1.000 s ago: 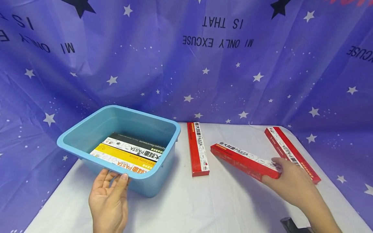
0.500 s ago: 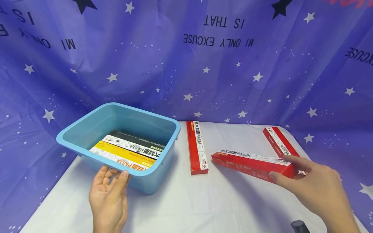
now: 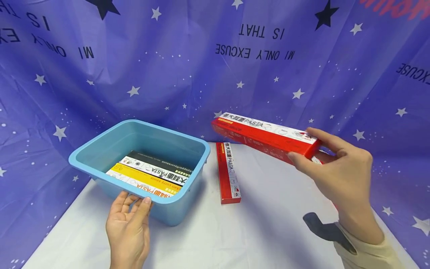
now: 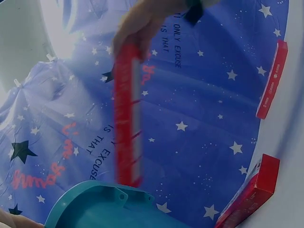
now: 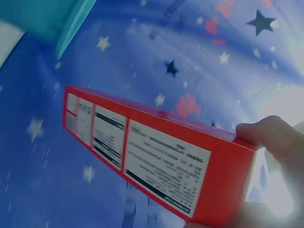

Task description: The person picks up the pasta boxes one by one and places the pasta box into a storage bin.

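Observation:
In the head view my right hand (image 3: 339, 172) pinches one end of a red and white pasta box (image 3: 265, 134), thumb on the near side. It is raised well above the table, its far end pointing left. The right wrist view shows white label panels on the red underside of this pasta box (image 5: 152, 156). My left hand (image 3: 129, 228) holds the front rim of a blue plastic basin (image 3: 174, 203), thumb over the rim and fingers beneath. Inside the basin lie a yellow pasta box (image 3: 147, 177) and a black pasta box (image 3: 161, 163), side by side.
Another red pasta box (image 3: 228, 175) lies on the white tabletop (image 3: 255, 228), right of the basin. One more red pasta box (image 4: 273, 80) lies farther right, mostly hidden behind my right hand in the head view. A purple star-printed curtain (image 3: 188, 67) hangs behind.
My right hand has lifted the red pasta box from low over the table to above the back edge, its far end swinging left. The left hand keeps its hold on the basin's rim.

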Demonstrator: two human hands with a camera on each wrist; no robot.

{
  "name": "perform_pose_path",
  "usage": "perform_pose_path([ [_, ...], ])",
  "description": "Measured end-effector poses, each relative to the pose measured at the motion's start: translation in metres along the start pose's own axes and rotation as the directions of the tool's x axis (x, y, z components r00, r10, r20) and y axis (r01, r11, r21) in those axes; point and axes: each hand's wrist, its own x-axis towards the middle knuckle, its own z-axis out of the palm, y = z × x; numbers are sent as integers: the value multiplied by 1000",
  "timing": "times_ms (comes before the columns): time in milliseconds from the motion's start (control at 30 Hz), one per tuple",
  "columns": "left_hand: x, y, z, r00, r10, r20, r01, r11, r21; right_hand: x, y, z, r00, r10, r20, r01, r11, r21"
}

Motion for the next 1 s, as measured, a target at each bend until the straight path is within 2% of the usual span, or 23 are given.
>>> perform_pose_path([
  [133, 0, 0, -3, 1000, 6, -11, -6, 1000, 6, 14, -19, 40, 989, -97, 113, 75, 980, 184],
  [200, 0, 0, -5, 1000, 6, -19, -6, 1000, -1, 18, -25, 62, 973, -124, 194, 69, 961, 268],
  [300, 0, -1, -5, 1000, 7, -28, -7, 1000, -14, 19, -31, 96, 940, -150, 307, 43, 944, 328],
  [433, 0, -3, -2, 1000, 25, -9, -25, 1000, -17, 13, -36, 140, 906, -165, 389, 44, 952, 302],
  [667, -1, -7, -1, 999, 47, 21, -46, 999, -29, -7, -36, 206, 889, -201, 412, 145, 976, 162],
  [733, -1, -8, -1, 999, 43, 17, -42, 999, -26, -12, -35, 218, 881, -204, 427, 176, 979, 105],
  [833, -1, -8, -2, 1000, 30, 7, -29, 999, -13, -18, -33, 229, 853, -226, 471, 231, 972, 48],
  [933, 0, -8, -3, 1000, 22, 2, -22, 1000, 0, -18, -29, 236, 822, -265, 504, 294, 955, 23],
  [1000, 1, -8, -4, 1000, 21, 6, -21, 1000, 7, -17, -25, 237, 810, -281, 514, 313, 949, 25],
])
